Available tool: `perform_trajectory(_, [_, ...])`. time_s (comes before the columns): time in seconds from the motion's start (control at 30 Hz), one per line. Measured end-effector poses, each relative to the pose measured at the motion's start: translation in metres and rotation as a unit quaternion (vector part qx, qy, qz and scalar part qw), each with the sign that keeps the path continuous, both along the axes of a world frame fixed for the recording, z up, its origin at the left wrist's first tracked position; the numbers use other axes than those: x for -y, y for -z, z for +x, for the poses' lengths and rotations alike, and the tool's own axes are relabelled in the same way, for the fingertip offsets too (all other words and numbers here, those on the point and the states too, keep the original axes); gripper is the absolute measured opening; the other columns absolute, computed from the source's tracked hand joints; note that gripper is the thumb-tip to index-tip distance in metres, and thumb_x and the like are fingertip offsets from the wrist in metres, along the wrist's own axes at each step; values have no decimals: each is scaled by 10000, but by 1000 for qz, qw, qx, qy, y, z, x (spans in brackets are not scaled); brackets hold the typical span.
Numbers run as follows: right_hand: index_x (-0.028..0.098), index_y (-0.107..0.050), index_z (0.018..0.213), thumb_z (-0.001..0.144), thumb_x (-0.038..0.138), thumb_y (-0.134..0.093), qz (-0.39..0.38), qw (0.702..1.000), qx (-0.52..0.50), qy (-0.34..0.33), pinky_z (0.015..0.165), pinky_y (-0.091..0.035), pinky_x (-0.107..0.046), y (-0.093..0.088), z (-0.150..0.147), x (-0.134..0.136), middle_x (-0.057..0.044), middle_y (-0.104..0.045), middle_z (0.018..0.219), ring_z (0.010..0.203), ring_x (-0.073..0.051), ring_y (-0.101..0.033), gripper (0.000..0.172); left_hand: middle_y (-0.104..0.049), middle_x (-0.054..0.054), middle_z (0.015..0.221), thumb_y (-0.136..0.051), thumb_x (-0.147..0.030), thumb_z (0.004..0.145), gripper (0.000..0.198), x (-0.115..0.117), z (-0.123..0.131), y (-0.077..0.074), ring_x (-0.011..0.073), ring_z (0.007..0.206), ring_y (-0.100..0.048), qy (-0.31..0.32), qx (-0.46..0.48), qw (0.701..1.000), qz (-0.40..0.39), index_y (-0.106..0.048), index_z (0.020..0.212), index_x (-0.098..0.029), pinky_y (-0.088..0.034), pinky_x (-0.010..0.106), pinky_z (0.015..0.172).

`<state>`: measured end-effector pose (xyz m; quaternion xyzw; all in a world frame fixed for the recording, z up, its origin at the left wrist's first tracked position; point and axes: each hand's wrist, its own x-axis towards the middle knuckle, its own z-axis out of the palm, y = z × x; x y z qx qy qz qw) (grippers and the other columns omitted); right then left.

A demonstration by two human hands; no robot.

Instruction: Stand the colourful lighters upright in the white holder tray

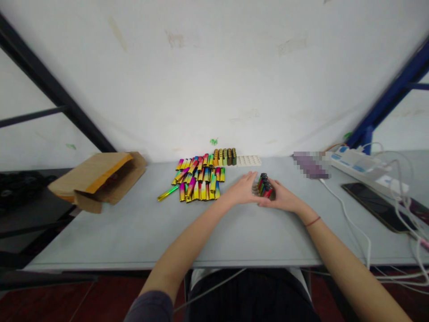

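Note:
Between my two hands, on the grey table, a small cluster of lighters (pixel 264 184) with dark tops and red and green bodies stands in rows. My left hand (pixel 244 188) curves around the left side, where pale round shapes (pixel 255 188) show. Wrapped about the right side is my right hand (pixel 281 197), a thin red band at its wrist. The thumbs meet in front and hide the lower part. To the left lies a heap of shiny rainbow-coloured metallic sleeves (pixel 203 190), with one green-gold sleeve (pixel 167 193) apart from it.
Behind the heap stand upright gold-topped pieces (pixel 225 157) in rows, beside a white tray with holes (pixel 250 160). A brown paper bag (pixel 97 174) lies open at left. At right are a power strip (pixel 365 167), a black phone (pixel 375 205) and white cables (pixel 350 210).

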<state>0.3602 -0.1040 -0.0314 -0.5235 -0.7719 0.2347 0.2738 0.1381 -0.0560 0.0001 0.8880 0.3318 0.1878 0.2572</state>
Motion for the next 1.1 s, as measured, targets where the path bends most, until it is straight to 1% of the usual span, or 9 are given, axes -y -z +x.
perform_trajectory(0.07, [218, -491, 1558, 702, 607, -885, 5, 1000, 1, -1, 1208, -365, -688, 1, 0, 0, -211, -655, 1494, 1375, -438, -615, 1018, -562, 259, 1586, -935, -550, 676, 1051, 0, 13, 2, 441, 1519, -491, 13, 5, 999, -29, -511, 1536, -119, -361, 579, 1278])
perform_trajectory(0.17, [230, -451, 1590, 716, 581, -886, 5, 1000, -2, -6, 1200, -365, -695, 2, -1, -1, -200, -683, 1467, 1354, -430, -635, 1038, -705, 197, 1397, -935, -430, 687, 854, -2, 17, 4, 413, 1338, -640, -2, 35, 998, -55, -598, 1420, -150, -475, 561, 1174])
perform_trajectory(0.27, [229, -415, 1619, 717, 574, -888, 1, 1000, -5, -7, 1203, -364, -690, 2, -1, -1, -198, -681, 1479, 1367, -429, -630, 1075, -751, 147, 1256, -937, -411, 672, 753, -1, 14, 4, 372, 1205, -694, -20, 71, 994, -78, -637, 1318, -168, -543, 519, 1076])
perform_trajectory(0.43, [228, -375, 1652, 705, 592, -893, 1, 1000, -3, -3, 1221, -343, -690, 3, -1, -2, -195, -673, 1500, 1400, -435, -610, 1139, -758, 105, 1153, -923, -388, 694, 676, -1, 12, 3, 279, 1045, -729, 4, 151, 979, -140, -628, 1265, -179, -586, 431, 966])
perform_trajectory(0.63, [197, -353, 1666, 715, 606, -881, 0, 1000, 5, -4, 1272, -251, -700, 6, -1, -3, -202, -699, 1460, 1400, -424, -617, 1162, -717, 127, 1210, -899, -313, 673, 747, 0, 11, -1, 307, 1127, -682, 4, 148, 981, -128, -577, 1329, -154, -553, 474, 1026])
perform_trajectory(0.77, [224, -369, 1660, 718, 604, -875, 8, 1000, 13, -1, 1254, -278, -716, 8, -1, -4, -195, -685, 1486, 1387, -432, -625, 1135, -676, 143, 1263, -861, -282, 663, 830, 0, 10, 0, 328, 1196, -647, 0, 130, 983, -129, -515, 1400, -124, -532, 485, 1069])
perform_trajectory(0.87, [218, -380, 1650, 718, 608, -872, 10, 1000, 18, -2, 1265, -265, -708, 9, -1, -4, -208, -631, 1550, 1415, -430, -604, 1124, -657, 138, 1274, -840, -226, 639, 920, 0, 13, 5, 314, 1178, -650, -8, 137, 980, -146, -451, 1465, -118, -543, 465, 1056])
perform_trajectory(1.0, [225, -385, 1643, 733, 590, -867, 17, 1000, 21, 1, 1265, -255, -708, 10, -1, -4, -209, -632, 1546, 1410, -427, -608, 1093, -655, 121, 1262, -840, -198, 644, 822, -3, 18, 13, 301, 1193, -642, -11, 158, 979, -128, -505, 1393, -156, -524, 458, 1088])
perform_trajectory(1.1, [228, -426, 1611, 749, 573, -858, 19, 1000, 25, 1, 1240, -300, -709, 8, -2, -3, -198, -680, 1482, 1356, -424, -647, 1024, -671, 81, 1166, -883, -293, 668, 718, -3, 21, 14, 282, 1108, -665, -26, 143, 983, -111, -545, 1292, -185, -541, 448, 1044])
